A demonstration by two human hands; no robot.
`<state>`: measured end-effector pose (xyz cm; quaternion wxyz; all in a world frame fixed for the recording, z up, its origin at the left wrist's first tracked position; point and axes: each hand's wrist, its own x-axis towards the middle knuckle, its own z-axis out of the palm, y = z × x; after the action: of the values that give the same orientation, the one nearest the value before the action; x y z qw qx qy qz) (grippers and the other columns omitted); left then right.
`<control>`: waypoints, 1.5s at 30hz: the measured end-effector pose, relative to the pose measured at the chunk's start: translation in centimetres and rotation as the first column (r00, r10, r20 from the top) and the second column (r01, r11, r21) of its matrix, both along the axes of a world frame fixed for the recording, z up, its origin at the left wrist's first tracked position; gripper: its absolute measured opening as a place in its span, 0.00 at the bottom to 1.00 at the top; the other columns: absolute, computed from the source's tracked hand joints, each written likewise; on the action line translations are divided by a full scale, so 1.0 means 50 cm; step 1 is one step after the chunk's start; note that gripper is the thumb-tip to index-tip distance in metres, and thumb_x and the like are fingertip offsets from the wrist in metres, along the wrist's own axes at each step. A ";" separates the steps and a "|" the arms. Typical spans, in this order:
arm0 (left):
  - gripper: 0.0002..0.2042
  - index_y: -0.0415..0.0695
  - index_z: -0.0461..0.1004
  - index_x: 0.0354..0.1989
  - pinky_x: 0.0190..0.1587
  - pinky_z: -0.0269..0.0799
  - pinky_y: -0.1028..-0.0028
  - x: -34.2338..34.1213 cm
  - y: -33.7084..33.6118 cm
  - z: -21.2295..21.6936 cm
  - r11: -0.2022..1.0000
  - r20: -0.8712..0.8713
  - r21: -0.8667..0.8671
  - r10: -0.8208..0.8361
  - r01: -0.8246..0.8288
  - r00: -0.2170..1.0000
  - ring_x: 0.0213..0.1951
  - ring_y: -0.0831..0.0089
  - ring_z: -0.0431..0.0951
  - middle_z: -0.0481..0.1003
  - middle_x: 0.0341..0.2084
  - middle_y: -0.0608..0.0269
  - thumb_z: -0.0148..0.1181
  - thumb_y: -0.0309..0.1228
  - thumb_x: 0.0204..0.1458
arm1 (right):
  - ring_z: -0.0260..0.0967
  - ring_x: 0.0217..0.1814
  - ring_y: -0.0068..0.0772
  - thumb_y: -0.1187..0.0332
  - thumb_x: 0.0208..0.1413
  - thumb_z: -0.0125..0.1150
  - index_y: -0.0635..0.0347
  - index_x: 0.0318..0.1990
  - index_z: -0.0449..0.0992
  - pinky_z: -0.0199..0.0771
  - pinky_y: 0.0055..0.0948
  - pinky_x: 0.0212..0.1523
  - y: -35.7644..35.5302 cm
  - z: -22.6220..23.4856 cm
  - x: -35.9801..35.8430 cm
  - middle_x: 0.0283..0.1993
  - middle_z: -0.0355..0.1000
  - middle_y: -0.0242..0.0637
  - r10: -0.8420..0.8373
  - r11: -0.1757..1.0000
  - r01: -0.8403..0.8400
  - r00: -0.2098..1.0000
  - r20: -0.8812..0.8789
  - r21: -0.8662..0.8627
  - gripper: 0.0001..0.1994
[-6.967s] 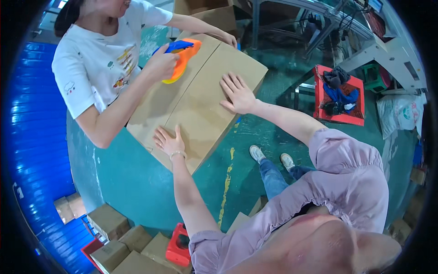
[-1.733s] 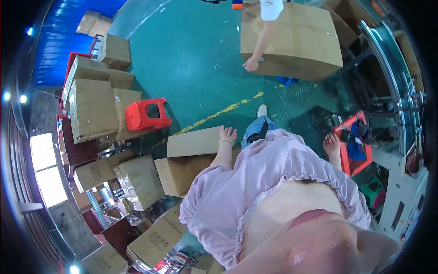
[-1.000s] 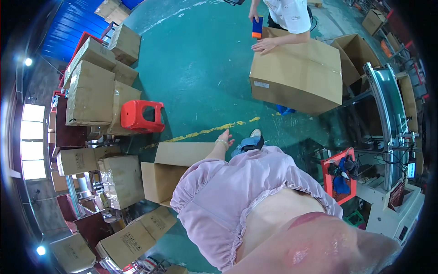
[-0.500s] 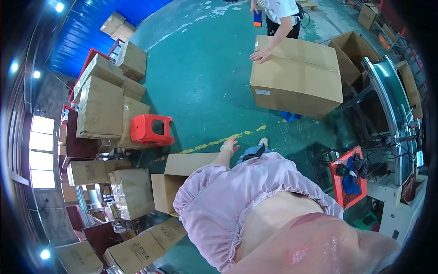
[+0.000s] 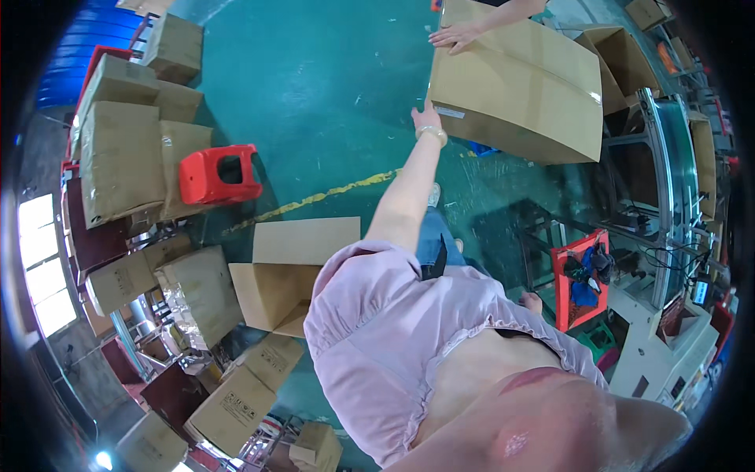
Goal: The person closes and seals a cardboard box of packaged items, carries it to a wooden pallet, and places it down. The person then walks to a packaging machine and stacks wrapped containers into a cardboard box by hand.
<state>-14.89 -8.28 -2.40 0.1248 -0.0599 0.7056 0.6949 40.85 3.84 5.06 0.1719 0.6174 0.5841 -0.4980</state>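
A large closed cardboard box (image 5: 511, 86) with a tape seam and a white label stands at the upper right. My left arm is stretched forward, and my left hand (image 5: 427, 116), with a bracelet at the wrist, is at the near left corner of this box, fingers apart; whether they press on it is hard to tell. On top of the box lies a co-worker's hand (image 5: 456, 36). Low at my right side, my right hand (image 5: 532, 301) shows only in part, near a red-framed stool; its fingers are too small to make out.
An open cardboard box (image 5: 271, 295) stands at my left. A red plastic stool (image 5: 200, 177) is beside stacked cartons (image 5: 122, 157). To the right are the red-framed stool (image 5: 563, 291) with dark cloths, a conveyor (image 5: 668, 173) and another open box (image 5: 621, 59).
My left hand has reached forward to the large box's corner. My view has shifted, with the boxes and stools displaced in it. My right hand has come partly into sight.
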 end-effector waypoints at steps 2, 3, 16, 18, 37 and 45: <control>0.31 0.36 0.61 0.54 0.52 0.61 0.69 -0.041 0.009 -0.044 0.994 0.155 -0.001 0.107 -0.108 0.982 0.49 0.63 0.67 0.66 0.50 0.54 0.42 0.52 0.53 | 0.67 0.23 0.23 0.59 0.50 0.55 0.59 0.37 0.73 0.66 0.26 0.19 0.018 0.010 -0.030 0.28 0.71 0.34 0.033 0.998 -0.030 0.998 0.056 -0.053 0.13; 0.33 0.35 0.59 0.54 0.49 0.63 0.68 -0.052 0.028 -0.053 0.961 0.326 0.196 0.125 -0.196 0.937 0.48 0.62 0.68 0.66 0.50 0.53 0.40 0.55 0.52 | 0.67 0.23 0.23 0.59 0.50 0.55 0.59 0.37 0.73 0.66 0.26 0.19 0.026 0.013 -0.031 0.28 0.71 0.34 0.027 0.999 -0.024 0.997 0.078 -0.041 0.13; 0.15 0.39 0.71 0.36 0.46 0.68 0.67 -0.116 0.087 0.044 0.611 0.373 -0.729 -0.024 0.309 0.928 0.46 0.60 0.72 0.73 0.38 0.50 0.35 0.33 0.57 | 0.67 0.27 0.21 0.61 0.51 0.55 0.59 0.39 0.72 0.66 0.22 0.26 0.009 0.053 -0.293 0.29 0.70 0.32 0.249 0.968 -0.252 0.951 -0.185 0.006 0.13; 0.18 0.37 0.71 0.37 0.48 0.67 0.65 -0.082 0.103 0.084 0.716 0.360 -0.647 -0.016 0.262 0.933 0.46 0.56 0.71 0.73 0.39 0.47 0.33 0.35 0.57 | 0.67 0.28 0.21 0.60 0.52 0.53 0.57 0.39 0.71 0.67 0.22 0.25 0.013 0.037 -0.276 0.30 0.69 0.29 0.239 0.966 -0.245 0.968 -0.079 -0.079 0.12; 0.22 0.35 0.62 0.51 0.55 0.59 0.61 -0.472 0.239 0.029 0.823 0.120 -0.518 -0.201 0.234 0.972 0.53 0.52 0.64 0.65 0.49 0.44 0.38 0.40 0.55 | 0.70 0.29 0.24 0.63 0.50 0.57 0.60 0.39 0.72 0.68 0.22 0.25 0.010 0.053 -0.264 0.30 0.72 0.33 0.124 0.990 -0.119 0.990 0.060 -0.076 0.12; 0.27 0.33 0.55 0.56 0.55 0.59 0.60 -0.454 0.300 0.077 0.865 -0.443 -0.481 -0.377 0.140 0.813 0.52 0.50 0.65 0.62 0.52 0.44 0.40 0.42 0.54 | 0.71 0.30 0.26 0.65 0.53 0.53 0.61 0.40 0.70 0.70 0.24 0.26 0.008 0.027 -0.248 0.31 0.71 0.34 0.094 0.993 -0.090 0.995 0.045 -0.077 0.11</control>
<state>-37.60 6.73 1.45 0.0078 0.2044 0.8482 0.4885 28.46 4.24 6.43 0.2317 0.5949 0.5887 -0.4959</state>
